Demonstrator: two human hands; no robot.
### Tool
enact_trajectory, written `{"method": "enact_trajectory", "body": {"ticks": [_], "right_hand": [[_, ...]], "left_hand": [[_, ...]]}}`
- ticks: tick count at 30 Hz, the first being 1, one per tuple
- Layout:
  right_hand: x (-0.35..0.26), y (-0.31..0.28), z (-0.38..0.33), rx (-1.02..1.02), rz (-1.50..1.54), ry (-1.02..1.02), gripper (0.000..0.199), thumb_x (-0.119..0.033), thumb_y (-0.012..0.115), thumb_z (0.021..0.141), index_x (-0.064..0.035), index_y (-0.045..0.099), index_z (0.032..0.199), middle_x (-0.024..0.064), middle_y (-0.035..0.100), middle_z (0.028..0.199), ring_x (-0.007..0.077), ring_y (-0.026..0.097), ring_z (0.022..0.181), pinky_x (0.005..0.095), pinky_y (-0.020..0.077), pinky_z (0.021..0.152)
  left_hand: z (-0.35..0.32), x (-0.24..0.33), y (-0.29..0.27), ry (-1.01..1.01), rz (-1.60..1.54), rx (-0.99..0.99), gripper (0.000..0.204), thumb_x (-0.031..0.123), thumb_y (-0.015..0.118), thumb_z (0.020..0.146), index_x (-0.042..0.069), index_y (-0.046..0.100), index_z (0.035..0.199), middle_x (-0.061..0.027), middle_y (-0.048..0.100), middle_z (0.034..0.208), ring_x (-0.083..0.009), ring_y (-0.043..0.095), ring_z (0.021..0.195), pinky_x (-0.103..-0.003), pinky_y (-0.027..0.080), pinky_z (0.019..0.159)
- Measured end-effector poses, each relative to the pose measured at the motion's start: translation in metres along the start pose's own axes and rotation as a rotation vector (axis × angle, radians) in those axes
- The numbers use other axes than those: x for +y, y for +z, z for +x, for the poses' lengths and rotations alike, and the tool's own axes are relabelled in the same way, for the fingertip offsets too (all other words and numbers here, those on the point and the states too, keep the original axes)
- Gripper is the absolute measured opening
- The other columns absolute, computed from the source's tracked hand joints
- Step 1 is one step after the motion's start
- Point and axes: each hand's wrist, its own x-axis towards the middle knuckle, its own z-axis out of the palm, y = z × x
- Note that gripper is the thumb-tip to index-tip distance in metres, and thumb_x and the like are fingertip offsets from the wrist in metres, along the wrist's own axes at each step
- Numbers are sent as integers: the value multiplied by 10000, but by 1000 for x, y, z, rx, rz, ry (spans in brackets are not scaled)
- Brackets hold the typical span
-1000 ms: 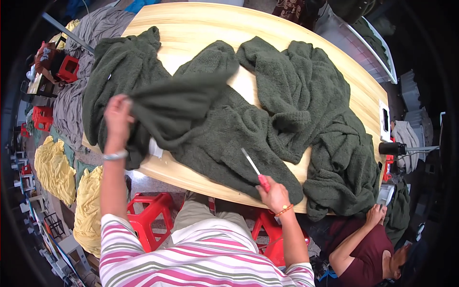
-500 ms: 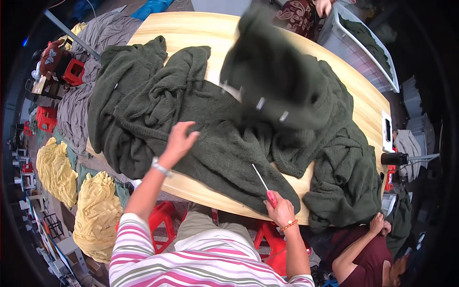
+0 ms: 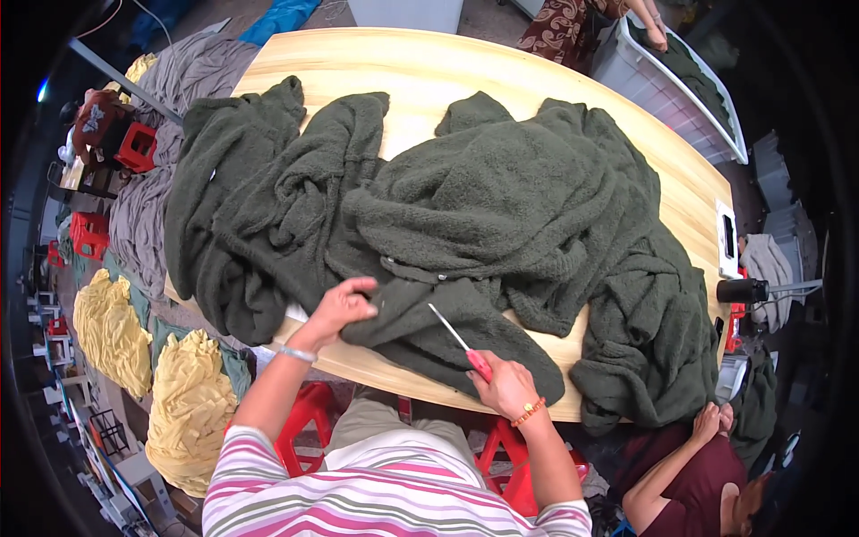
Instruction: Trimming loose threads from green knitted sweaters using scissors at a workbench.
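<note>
Dark green fleecy garments (image 3: 501,188) lie heaped across the wooden table (image 3: 394,58). My left hand (image 3: 335,313) is at the near edge of the heap, fingers apart, by a fold of the cloth. It appears to hold nothing. In my right hand (image 3: 506,389) is a pink-handled tool (image 3: 456,336) with a thin, straight metal shaft; its exact kind cannot be made out. The shaft points up and left over a green piece that tapers toward the right. Small pale dots show along the lower edge of the middle garment.
Red stools (image 3: 309,425) stand under the near edge. A co-worker's hands (image 3: 711,421) touch green cloth at the right corner; another person's hand (image 3: 658,38) reaches into a white bin (image 3: 617,76). Yellow cloth heaps (image 3: 188,403) lie at left. A black cylindrical device (image 3: 741,291) sits at the right edge.
The green garment that was blurred in the air at upper middle now lies on the heap. My left hand has moved down and slightly right; my right hand and tool have shifted left.
</note>
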Motion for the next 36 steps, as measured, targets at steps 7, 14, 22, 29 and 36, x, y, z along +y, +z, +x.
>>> {"method": "enact_trajectory", "body": {"ticks": [7, 14, 22, 29, 36], "right_hand": [[-24, 17, 84, -37, -121, -111, 278, -282, 626, 847, -57, 605, 1009, 252, 671, 855, 431, 658, 816, 512, 520, 771], [41, -45, 111, 426, -121, 275, 457, -284, 664, 846, -147, 566, 1270, 216, 670, 1040, 407, 640, 977, 469, 511, 851], [36, -39, 35, 224, -153, 228, 397, -264, 621, 870, -91, 581, 1225, 274, 658, 929, 462, 631, 883, 522, 503, 785], [5, -14, -28, 25, -63, 180, 362, -259, 657, 857, -107, 593, 1179, 254, 655, 883, 449, 627, 877, 504, 502, 754], [-21, 4, -41, -62, -113, 52, 341, -248, 627, 869, -147, 587, 1193, 231, 668, 830, 431, 648, 818, 508, 514, 746]], "left_hand": [[-74, -66, -41, -367, 400, -146, 434, 23, 790, 761, -22, 576, 1137, 55, 559, 737, -10, 504, 670, -186, 395, 587], [-86, -91, -11, -220, 965, -141, 462, 305, 791, 730, -45, 586, 951, -155, 602, 736, -290, 579, 701, -397, 456, 646], [-42, -87, 10, -330, -269, -117, 399, 164, 622, 948, -5, 521, 1295, -64, 617, 1231, -141, 597, 1080, -282, 472, 956], [-12, -72, 43, -309, -559, -33, 354, 169, 617, 950, 17, 534, 1258, -57, 622, 1197, -166, 604, 1087, -338, 503, 954], [11, -92, 64, -40, -186, 54, 151, 80, 644, 916, -1, 660, 1043, -18, 683, 965, -91, 620, 873, -259, 503, 816]]}}
